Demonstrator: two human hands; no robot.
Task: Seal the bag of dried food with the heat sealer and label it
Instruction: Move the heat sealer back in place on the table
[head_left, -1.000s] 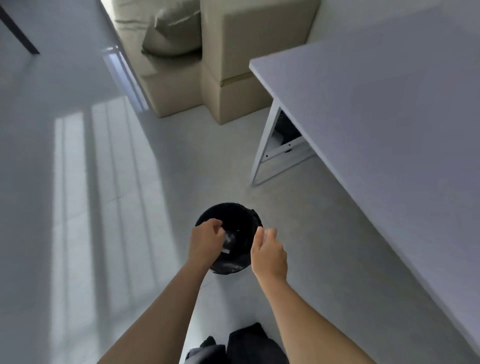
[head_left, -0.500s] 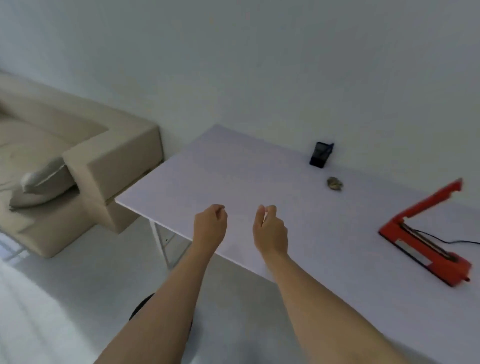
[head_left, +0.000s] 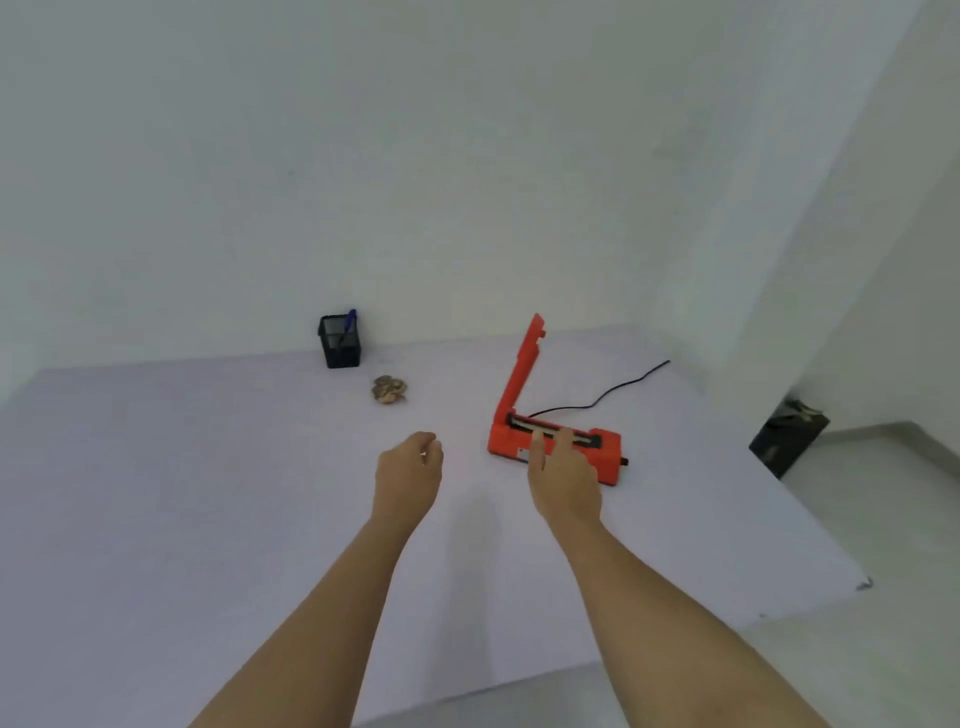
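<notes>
Heat sealer (head_left: 521, 378) partly behind right hand (head_left: 564, 480)

Both bare forearms reach forward, side by side and apart. Left hand (head_left: 408, 475) back up, fingers loosely curled inward, nothing visible in it. Right hand (head_left: 563, 475) back up, fingers (head_left: 563, 441) extended forward and slightly spread, thumb out to the left.

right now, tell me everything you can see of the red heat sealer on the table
The red plastic heat sealer sits flat on the pale table. Its hinged arm stands raised, nearly upright, baring the dark sealing strip. A black cord trails from behind towards the wall. Straight fingers of the right hand overlap its base; contact can't be told.
</notes>
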